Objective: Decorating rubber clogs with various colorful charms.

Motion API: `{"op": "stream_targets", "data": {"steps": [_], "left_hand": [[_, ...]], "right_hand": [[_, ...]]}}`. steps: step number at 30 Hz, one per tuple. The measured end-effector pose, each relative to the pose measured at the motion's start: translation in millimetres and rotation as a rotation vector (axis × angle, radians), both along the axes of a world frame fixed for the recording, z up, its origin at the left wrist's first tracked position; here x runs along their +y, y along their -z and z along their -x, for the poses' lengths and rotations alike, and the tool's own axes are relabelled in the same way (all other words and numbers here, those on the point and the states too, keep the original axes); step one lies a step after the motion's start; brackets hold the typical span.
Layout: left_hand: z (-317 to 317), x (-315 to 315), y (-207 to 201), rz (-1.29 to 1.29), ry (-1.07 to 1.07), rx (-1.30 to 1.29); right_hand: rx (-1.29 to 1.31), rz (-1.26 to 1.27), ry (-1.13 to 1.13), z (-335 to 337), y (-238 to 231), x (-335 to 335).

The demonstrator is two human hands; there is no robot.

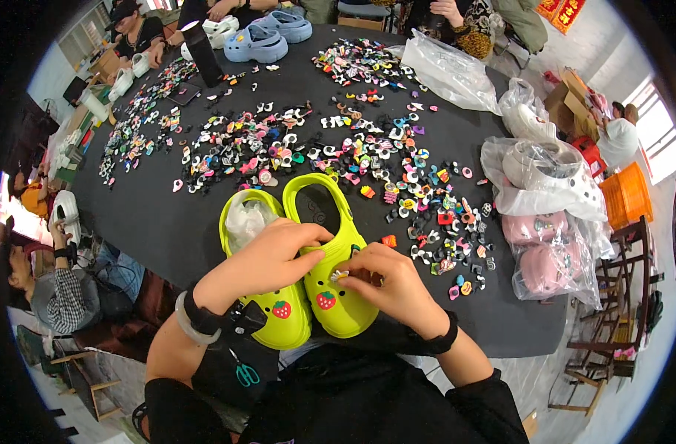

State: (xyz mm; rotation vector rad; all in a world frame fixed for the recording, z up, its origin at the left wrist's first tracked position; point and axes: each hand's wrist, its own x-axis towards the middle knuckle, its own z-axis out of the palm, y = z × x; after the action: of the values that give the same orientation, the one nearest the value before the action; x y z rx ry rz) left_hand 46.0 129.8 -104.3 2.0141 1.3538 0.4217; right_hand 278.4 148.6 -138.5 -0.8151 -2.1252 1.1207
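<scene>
Lime-green clogs (350, 320) stand side by side, toes toward the wearer, at the near edge of the black table (156, 231); the decorating looks only begun, with one red strawberry charm (326, 300) seated in the right clog and a matching strawberry (282, 309) in the left; dark open holes remain on the right clog's upper, so more charms could well fit; the right hand (388, 275) pinches a small whitish charm (339, 275) against that upper; the left hand (273, 255) reaches across the left clog, thumb and forefinger apart on the right one, though whether they clamp it I cannot tell; both shoes look glossy and smooth, clear plastic (248, 220) stuffed in the left opening.
</scene>
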Motion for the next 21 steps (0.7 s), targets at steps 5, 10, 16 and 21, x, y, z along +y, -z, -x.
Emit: {"op": "stream_targets", "data": {"steps": [5, 10, 16, 21], "left_hand": [[0.5, 23.1, 5.4, 0.263, 0.064, -0.027], [-9.8, 36.9, 1.5, 0.369, 0.157, 0.104], [-19.2, 43.6, 5.8, 0.353, 0.150, 0.266], [-19.9, 50.4, -0.7, 0.481, 0.122, 0.081]], "right_hand": [[-0.085, 0.289, 0.089, 9.6, 0.1, 9.5], [-0.143, -0.057, 0.081, 4.9, 13.1, 25.6], [-0.017, -0.094, 0.148, -1.7, 39.9, 5.0], [-0.008, -0.233, 0.124, -3.1, 31.8, -15.5]]}}
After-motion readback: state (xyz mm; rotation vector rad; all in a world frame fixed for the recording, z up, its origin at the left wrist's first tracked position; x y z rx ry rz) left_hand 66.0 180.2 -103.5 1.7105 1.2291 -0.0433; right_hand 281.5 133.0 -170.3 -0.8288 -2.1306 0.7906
